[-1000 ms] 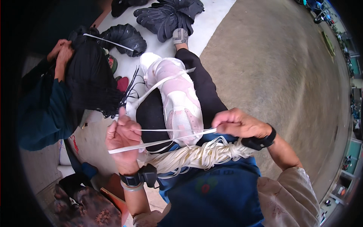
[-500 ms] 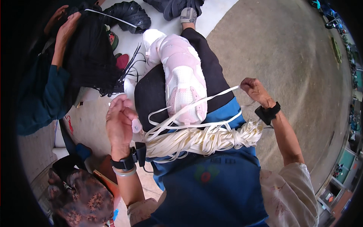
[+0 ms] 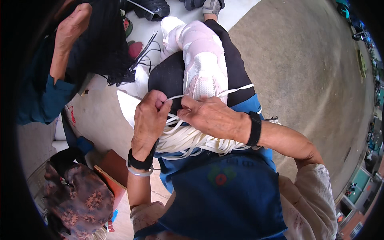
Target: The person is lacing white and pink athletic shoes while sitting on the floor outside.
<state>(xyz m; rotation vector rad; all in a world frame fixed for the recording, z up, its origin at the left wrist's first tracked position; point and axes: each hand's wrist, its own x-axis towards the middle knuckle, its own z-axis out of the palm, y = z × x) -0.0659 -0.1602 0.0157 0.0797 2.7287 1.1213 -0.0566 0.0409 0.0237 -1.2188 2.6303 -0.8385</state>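
A nested stack of pink and white shoe uppers (image 3: pixel 203 48) lies along my lap, its near end toward me. At that end, my left hand (image 3: pixel 150 120) pinches a thin white shoelace (image 3: pixel 175 97) between thumb and fingers. Close beside it, my right hand (image 3: pixel 216 116) is closed, with its fingertips at the lace and the edge of the nearest upper; they hide the exact grip. A lace tail reaches right over my dark trouser leg. Under both hands, a bundle of cream laces (image 3: pixel 180 142) rests across my blue apron (image 3: pixel 224 200).
At the left another person's hand (image 3: pixel 74 26) is raised beside a mass of black laces (image 3: pixel 106 52). A black bag (image 3: pixel 154 9) lies at the top. Lower left are a brown patterned cloth (image 3: pixel 80 196) and a reddish-brown board (image 3: pixel 114 172). Concrete floor (image 3: pixel 292 60) spreads to the right.
My right hand has come in from the right to the near end of the uppers. My left hand, open before, has moved right and now pinches the lace.
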